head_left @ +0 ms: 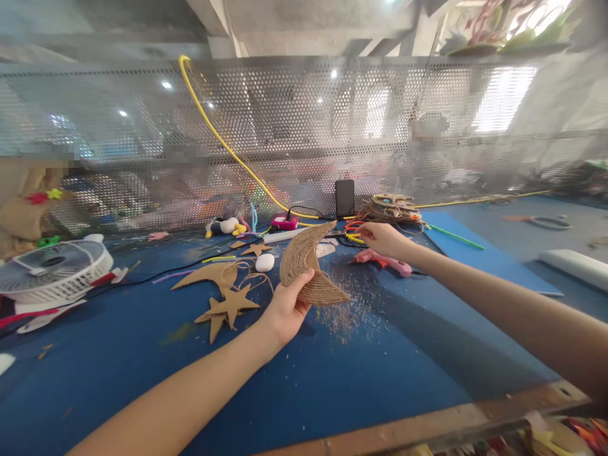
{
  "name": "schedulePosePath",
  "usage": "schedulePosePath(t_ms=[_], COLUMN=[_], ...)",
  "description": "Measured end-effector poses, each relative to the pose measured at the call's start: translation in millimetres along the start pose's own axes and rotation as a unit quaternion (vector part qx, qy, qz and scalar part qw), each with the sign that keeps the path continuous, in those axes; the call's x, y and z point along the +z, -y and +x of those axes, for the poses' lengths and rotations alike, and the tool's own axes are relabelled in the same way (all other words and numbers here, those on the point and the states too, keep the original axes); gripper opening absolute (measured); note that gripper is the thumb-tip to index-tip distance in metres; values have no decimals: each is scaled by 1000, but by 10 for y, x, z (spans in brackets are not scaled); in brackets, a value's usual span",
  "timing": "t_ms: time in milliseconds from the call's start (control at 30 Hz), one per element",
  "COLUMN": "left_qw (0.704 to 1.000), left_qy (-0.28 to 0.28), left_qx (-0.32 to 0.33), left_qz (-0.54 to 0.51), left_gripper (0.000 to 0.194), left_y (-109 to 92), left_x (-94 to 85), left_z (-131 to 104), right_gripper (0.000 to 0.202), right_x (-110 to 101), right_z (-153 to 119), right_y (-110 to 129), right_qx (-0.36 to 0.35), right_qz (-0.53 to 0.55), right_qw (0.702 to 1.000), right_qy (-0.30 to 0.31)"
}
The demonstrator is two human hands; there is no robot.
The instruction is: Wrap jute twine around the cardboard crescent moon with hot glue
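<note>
In my left hand [289, 307] is a crescent moon [297, 256] covered with rows of brown twine, gripped between thumb and fingers near its lower middle. My right hand [381, 239] reaches to the back of the table, its fingers closed at the orange and yellow handles of a pair of scissors [354, 238]; the fingertips are partly hidden. Just below that hand lies a pink glue gun [384, 261]. Left of the crescent lie cardboard stars [232, 305], a bare cardboard crescent [206, 277] and a white egg-shaped piece [265, 263].
A stack of twine-covered pieces [392, 209] stands behind my right hand. A white fan [54, 269] lies at the left. Twine bits [349, 310] litter the blue table. A phone [344, 197] leans on the perforated metal screen [285, 126]. More scissors [541, 220] lie far right.
</note>
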State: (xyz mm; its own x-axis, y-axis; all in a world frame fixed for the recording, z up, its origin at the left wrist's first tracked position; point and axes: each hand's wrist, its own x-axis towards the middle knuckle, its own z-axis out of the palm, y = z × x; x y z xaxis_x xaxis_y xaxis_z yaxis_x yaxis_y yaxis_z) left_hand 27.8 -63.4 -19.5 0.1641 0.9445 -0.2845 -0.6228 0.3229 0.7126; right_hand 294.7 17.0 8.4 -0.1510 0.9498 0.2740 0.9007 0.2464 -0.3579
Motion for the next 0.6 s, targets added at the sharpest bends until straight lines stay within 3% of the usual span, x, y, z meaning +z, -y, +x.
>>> schedulePosePath(t_ms=[167,333,467,600], left_qw=[1000,1000,999,999], left_qy=[15,28,37,39], left_qx=[-14,1,14,16], left_qz=[-3,-7,-11,-10], left_gripper=[13,14,20,20], left_y=[-31,-36,-32,-35], left_x=[-14,-46,-72,-81], left_z=[-3,27,70,91], right_gripper=[34,35,38,42], right_x=[66,210,221,123], right_z=[604,804,842,793], right_y=[-244,-366,-400,-313], right_qx=[-9,-36,-51,-49], right_qz=[-97,-164,-220,-267], right_qw=[992,979,970,962], right_qy=[83,116,90,22])
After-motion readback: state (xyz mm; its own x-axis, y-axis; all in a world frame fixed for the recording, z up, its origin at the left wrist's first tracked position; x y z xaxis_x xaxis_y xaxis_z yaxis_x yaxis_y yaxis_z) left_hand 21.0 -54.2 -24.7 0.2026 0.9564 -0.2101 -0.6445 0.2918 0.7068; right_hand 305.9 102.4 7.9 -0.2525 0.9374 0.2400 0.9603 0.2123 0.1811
